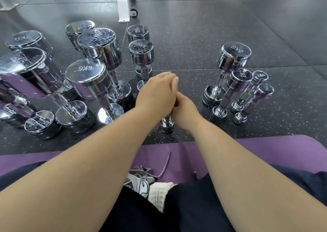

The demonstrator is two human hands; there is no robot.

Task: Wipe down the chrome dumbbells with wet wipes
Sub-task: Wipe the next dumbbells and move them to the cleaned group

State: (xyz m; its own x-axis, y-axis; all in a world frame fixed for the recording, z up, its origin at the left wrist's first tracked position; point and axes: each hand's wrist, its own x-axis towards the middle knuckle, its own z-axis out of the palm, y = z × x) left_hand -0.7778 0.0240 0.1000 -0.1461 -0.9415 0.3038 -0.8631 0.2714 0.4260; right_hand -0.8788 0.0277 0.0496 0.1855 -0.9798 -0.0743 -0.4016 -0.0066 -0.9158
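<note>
A small chrome dumbbell (166, 124) stands upright on the speckled black rubber floor (194, 37), and only its lower head and a short piece of shaft show below the hands. The right hand (184, 111) is wrapped around its handle, with the fingers curled out of sight on the far side. The left hand (155, 93) lies over the dumbbell's top end and against the right hand; its fingers look fairly straight, but I cannot tell whether it grasps anything.

To the left of this dumbbell stands a cluster of larger chrome dumbbells, all on end, among them a 6KG dumbbell (85, 76) near it and a 7KG dumbbell (28, 40) farther out. To its right stands a smaller group: a 5KG dumbbell (233, 54) and, beyond that, two 1KG dumbbells (260, 77) side by side.

On the near side of the dumbbell lies a purple mat (265, 148), where the person's legs in black trousers (194, 205) are folded, with a grey-laced sneaker (139, 184) and a white sock (159, 191) between them. Well beyond the dumbbell, a white equipment leg (123, 5) with small wheels rests on the floor
</note>
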